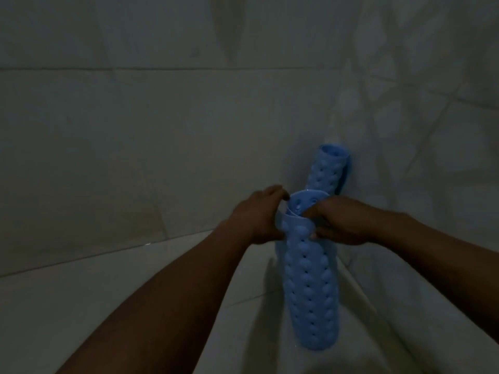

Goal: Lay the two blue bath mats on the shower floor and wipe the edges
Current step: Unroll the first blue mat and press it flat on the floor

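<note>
— Between the two hands, what do the fingers have hold of?

— The left hand (258, 215) and the right hand (341, 221) are both closed around the top end of a rolled blue mat (307, 287). The left fingers (275, 191) curl over the upper rim; the right fingers (313, 211) pinch the loose outer flap from the other side. Neither hand is spread wide, each is clamped on the roll.

— Which way does that roll run from the grip?

— Its long axis drops almost straight down from the hands, standing on end, with its bottom on or just above the shower floor (175, 292); I cannot tell which in this dim light. Both hands sit at about the same height, one on each side, so neither is clearly nearer.

— And the other mat?

— A second rolled blue mat (328, 168) stands just behind, leaning into the corner of the tiled wall (135, 130), slightly tilted, untouched.

— So what does the coming move turn on?

— My judgement: the roll has to go from upright to lying flat. The open floor lies to the left and toward the person, so the flap should unroll that way. Nothing is laid yet, and no cloth for wiping is visible.
</note>
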The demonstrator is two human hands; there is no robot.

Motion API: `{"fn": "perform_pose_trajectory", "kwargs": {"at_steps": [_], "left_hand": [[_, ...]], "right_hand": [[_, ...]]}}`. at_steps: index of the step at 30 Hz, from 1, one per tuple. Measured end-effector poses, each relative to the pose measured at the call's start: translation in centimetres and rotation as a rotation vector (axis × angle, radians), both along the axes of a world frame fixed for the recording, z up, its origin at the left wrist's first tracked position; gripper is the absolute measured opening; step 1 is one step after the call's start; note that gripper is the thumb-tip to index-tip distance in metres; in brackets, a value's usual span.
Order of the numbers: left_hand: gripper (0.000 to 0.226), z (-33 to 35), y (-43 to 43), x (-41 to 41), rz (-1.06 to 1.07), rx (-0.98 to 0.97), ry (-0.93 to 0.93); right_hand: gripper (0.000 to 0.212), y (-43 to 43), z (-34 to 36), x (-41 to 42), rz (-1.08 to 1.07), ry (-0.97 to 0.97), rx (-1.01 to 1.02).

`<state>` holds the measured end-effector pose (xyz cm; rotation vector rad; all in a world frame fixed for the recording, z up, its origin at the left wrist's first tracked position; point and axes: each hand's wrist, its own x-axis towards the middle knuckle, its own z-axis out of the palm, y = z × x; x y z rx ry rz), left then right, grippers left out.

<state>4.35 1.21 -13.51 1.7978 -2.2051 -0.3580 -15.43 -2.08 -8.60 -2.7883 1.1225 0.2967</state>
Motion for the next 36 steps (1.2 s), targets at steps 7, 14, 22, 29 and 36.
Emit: {"fn": "perform_pose_trajectory", "kwargs": {"at_steps": [7, 14, 22, 29, 36], "left_hand": [[0.089, -0.6, 7.9, 9.4, 0.229, 0.149, -0.052], [0.055, -3.4, 15.9, 16.4, 0.448, 0.136, 0.021], [0.047, -6.4, 20.0, 20.9, 0.533, 0.144, 0.095], [0.036, -5.3, 18.6, 19.8, 0.457, -0.04, -0.061], [0.052, -3.3, 17.6, 20.4, 0.376, 0.222, -0.082]], "right_hand": [[0.024, 5.6, -1.2, 9.0, 0.13, -0.004, 0.046], [0.049, 9.1, -3.9, 16.9, 0.115, -0.058, -0.123], [0.067, 10.4, -5.3, 18.9, 0.181, 0.072, -0.353], [0.062, 9.8, -4.6, 18.2, 0.18, 0.1, -0.445], [0.066, 7.7, -4.4, 19.9, 0.064, 0.169, -0.016]]}}
